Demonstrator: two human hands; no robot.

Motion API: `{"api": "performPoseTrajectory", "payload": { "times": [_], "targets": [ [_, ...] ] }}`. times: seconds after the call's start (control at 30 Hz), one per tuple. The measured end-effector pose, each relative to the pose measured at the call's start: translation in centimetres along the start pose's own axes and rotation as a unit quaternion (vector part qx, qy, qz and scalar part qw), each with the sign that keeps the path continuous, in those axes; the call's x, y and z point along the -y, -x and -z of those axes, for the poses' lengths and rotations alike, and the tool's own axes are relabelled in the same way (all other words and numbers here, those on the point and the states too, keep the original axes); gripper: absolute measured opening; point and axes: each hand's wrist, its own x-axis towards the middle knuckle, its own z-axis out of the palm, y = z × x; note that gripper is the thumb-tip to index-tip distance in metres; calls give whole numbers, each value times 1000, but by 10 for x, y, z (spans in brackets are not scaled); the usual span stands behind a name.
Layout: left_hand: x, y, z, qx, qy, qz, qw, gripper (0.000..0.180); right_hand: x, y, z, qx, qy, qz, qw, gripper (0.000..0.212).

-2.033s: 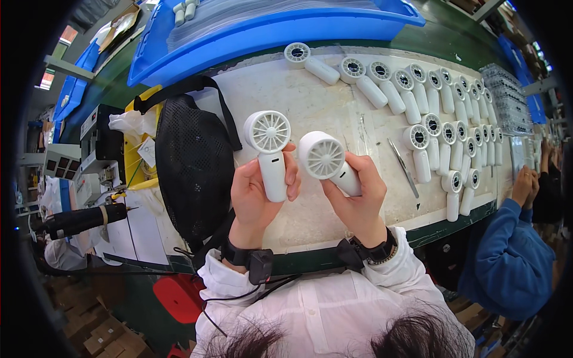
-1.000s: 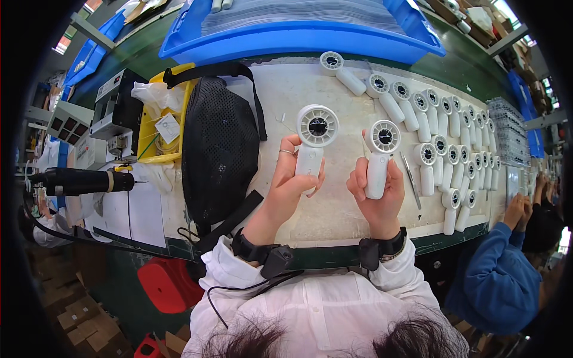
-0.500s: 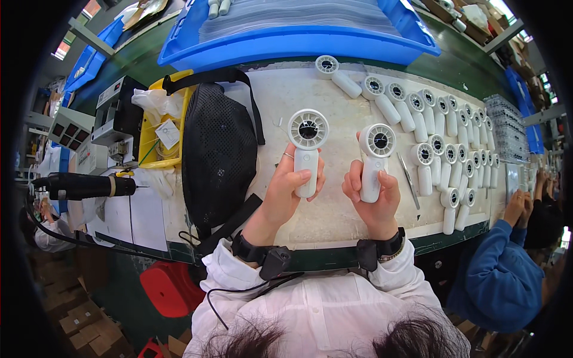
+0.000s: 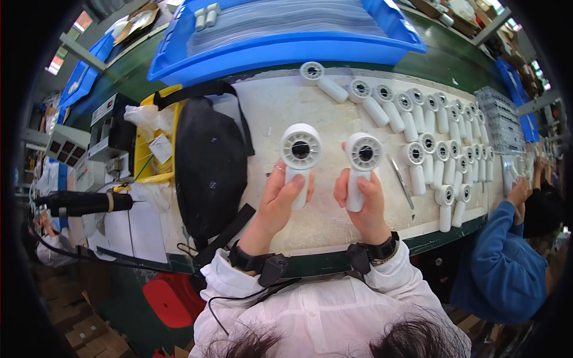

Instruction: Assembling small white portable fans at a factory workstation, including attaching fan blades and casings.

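A white handheld fan (image 4: 300, 149) stands upright in my left hand (image 4: 277, 203), its round slatted head above the fingers and my thumb lying on the handle. Wrapped round the handle of a second white handheld fan (image 4: 364, 154) is my right hand (image 4: 369, 206), thumb at the front. Both fans are held side by side above the worktable (image 4: 334, 232), heads facing me and apart from each other. To the right, several similar white fans (image 4: 416, 154) lie in rows on the table. Tweezers (image 4: 400, 181) lie between my right hand and those rows.
A black mesh bag (image 4: 212, 167) lies left of my hands, beside a yellow bin (image 4: 167, 143). A black electric screwdriver (image 4: 89, 203) lies farther left. The large blue tray (image 4: 286, 61) spans the back. At right sits a co-worker in a blue sleeve (image 4: 501, 262). A red stool (image 4: 173, 299) stands below.
Both fans have tipped so that their heads lean more toward me, and the handles look shorter. My view has shifted slightly. Each hand keeps its hold.
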Motion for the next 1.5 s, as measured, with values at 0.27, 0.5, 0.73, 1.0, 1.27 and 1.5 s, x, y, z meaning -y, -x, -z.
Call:
{"api": "performPoseTrajectory", "payload": {
  "times": [0.27,0.5,0.73,1.0,1.27,1.5],
  "targets": [
    [5,-1,3,8,-15,-3,1000,33,1,2,2,-3,-10,-7,1000,32],
    [8,-1,1,3,-37,-26,999,32,-3,6,3,12,45,24,999,28],
    [12,-2,0,-9,-45,-31,998,30,-1,5,-3,-36,84,8,996,59],
    [15,-4,-4,-56,-33,-4,998,27,1,2,-5,-56,82,-25,995,57],
    [13,-7,-8,-97,-13,49,994,26,2,1,-3,-80,80,-34,993,56],
    [13,-10,-2,-121,27,73,990,30,1,-3,-4,-114,70,-52,990,54]
  ]
}}
